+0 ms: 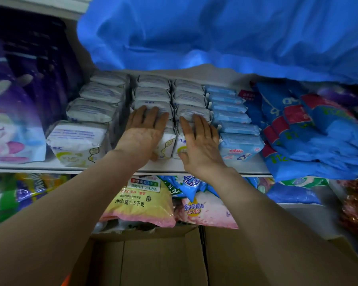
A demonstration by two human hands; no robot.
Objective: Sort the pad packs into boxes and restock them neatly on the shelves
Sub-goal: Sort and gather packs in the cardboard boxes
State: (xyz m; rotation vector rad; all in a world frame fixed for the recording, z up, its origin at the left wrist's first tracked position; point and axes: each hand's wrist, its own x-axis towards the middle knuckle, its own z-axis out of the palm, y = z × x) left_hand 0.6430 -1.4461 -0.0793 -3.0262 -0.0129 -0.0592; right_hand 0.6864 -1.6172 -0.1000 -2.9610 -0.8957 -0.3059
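White pad packs stand in three rows on the white shelf, running from the front edge to the back. My left hand lies flat with straight fingers on top of the front packs of the middle row. My right hand lies flat the same way on the front packs of the row to its right. A row of light blue pad packs stands just right of my right hand. An open cardboard box sits below my arms.
Purple packs fill the shelf's left end and dark blue bags lie heaped at its right. A blue plastic sheet hangs above. Yellow and pink detergent bags lie on the lower shelf.
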